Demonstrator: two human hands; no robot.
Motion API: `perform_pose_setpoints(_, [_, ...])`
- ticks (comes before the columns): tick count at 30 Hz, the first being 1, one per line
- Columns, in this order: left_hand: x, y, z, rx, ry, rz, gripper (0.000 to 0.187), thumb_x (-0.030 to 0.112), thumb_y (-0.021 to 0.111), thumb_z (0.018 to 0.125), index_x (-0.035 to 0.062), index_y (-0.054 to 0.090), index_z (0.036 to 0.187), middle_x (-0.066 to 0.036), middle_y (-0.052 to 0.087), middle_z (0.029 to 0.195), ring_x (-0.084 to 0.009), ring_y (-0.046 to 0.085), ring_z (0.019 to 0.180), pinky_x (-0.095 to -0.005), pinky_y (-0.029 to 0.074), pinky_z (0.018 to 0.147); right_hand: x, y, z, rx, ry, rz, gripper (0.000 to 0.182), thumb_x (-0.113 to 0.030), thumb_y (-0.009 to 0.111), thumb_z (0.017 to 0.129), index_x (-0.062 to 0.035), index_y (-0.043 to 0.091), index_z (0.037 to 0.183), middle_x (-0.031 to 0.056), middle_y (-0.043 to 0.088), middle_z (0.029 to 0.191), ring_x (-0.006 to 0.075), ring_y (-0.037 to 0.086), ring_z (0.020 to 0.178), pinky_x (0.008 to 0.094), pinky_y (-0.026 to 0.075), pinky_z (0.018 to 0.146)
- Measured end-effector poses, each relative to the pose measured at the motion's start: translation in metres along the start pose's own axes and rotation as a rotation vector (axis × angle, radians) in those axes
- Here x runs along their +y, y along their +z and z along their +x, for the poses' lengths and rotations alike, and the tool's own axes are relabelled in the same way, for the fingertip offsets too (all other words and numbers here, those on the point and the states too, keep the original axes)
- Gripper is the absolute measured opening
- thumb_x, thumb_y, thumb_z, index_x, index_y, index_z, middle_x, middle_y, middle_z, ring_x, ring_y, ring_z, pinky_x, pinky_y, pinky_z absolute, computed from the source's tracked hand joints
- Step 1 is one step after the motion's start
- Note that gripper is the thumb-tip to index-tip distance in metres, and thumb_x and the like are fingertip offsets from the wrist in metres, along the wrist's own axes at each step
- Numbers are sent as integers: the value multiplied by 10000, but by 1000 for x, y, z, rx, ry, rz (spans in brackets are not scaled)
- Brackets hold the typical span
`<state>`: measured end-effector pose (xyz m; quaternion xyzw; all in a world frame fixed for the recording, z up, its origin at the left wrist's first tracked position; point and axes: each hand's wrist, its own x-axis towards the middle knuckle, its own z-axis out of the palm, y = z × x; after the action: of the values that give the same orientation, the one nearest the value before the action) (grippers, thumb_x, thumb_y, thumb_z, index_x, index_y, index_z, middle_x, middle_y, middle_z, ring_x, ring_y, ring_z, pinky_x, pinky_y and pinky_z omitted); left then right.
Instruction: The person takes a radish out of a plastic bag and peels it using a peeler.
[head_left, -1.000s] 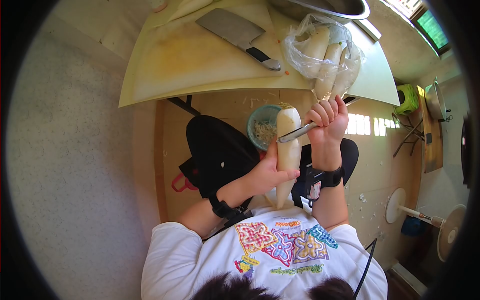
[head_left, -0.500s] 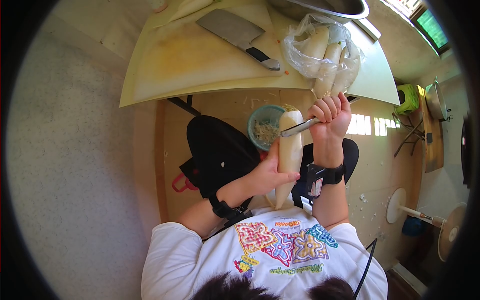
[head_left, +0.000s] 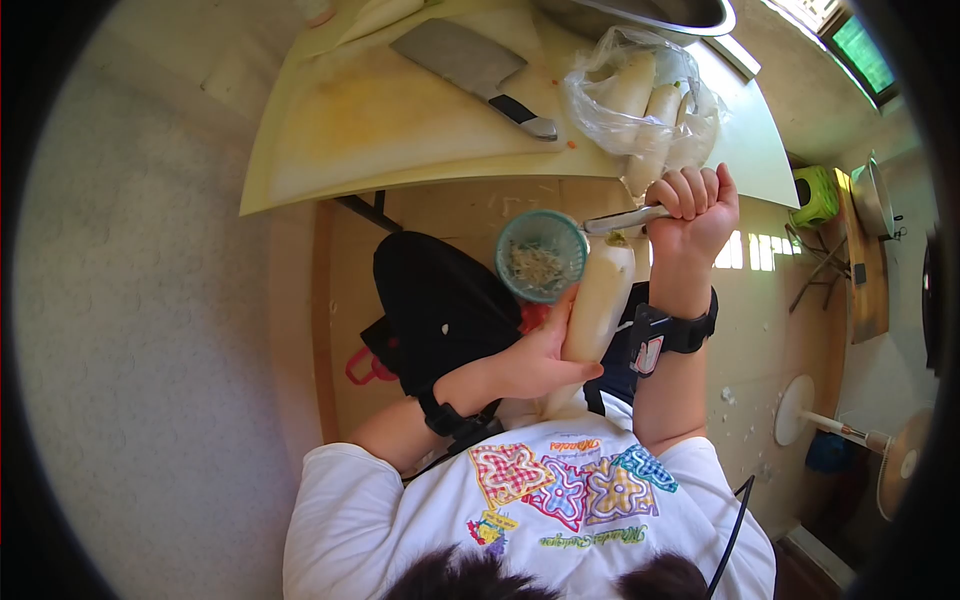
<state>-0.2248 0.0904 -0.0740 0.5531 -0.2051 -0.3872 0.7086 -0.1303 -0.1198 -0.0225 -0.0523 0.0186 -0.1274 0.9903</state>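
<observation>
A long white daikon radish (head_left: 602, 290) stands tilted over my lap, its leafy stub end up and its tip near my shirt. My left hand (head_left: 545, 355) is closed around its lower part. In my right hand (head_left: 692, 208) is the handle of a metal peeler (head_left: 625, 219), held in a fist. The peeler's head lies just above the radish's top end. Right behind the radish, a teal basket (head_left: 503, 233) with pale shredded peelings sits between my knees.
On the table (head_left: 760, 150) ahead lie a cutting board (head_left: 330, 120), a cleaver (head_left: 465, 60) and a clear plastic bag (head_left: 590, 115) holding more radishes. A metal basin (head_left: 680, 22) stands at the back. A white fan (head_left: 890, 455) is at the right.
My right hand and the peeler have moved up and to the right, from the radish's side to above its top. The radish's upper end has tilted right, showing more of the basket.
</observation>
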Motion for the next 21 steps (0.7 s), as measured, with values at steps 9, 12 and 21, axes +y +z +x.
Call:
perform_pose_setpoints(9, [4, -6, 1, 69, -64, -46, 1014, -5, 706, 842, 115, -13, 1547, -84, 499, 1199, -168, 574, 1047, -352, 517, 903, -6, -1, 1, -20, -2, 1, 474, -294, 406, 1009, -161, 297, 567, -47, 244, 467, 92, 223, 399, 256, 185, 391])
perform_pose_setpoints(12, [-7, -14, 2, 76, -39, -33, 982, -5, 702, 844, 115, 22, 1542, -75, 508, 1194, -165, 576, 1046, -349, 511, 913, -5, -1, 0, -72, 15, 8, 478, -293, 406, 1013, -160, 297, 568, -47, 253, 473, 90, 227, 405, 253, 189, 397])
perform_pose_setpoints(21, [6, -31, -3, 129, -71, -104, 998, 0, 703, 853, 135, 12, 1561, -85, 430, 1317, -168, 475, 1171, -340, 474, 964, -10, 42, -29, -209, -147, -594, 478, -289, 393, 1038, -128, 295, 598, -20, 271, 508, 110, 252, 446, 277, 221, 437])
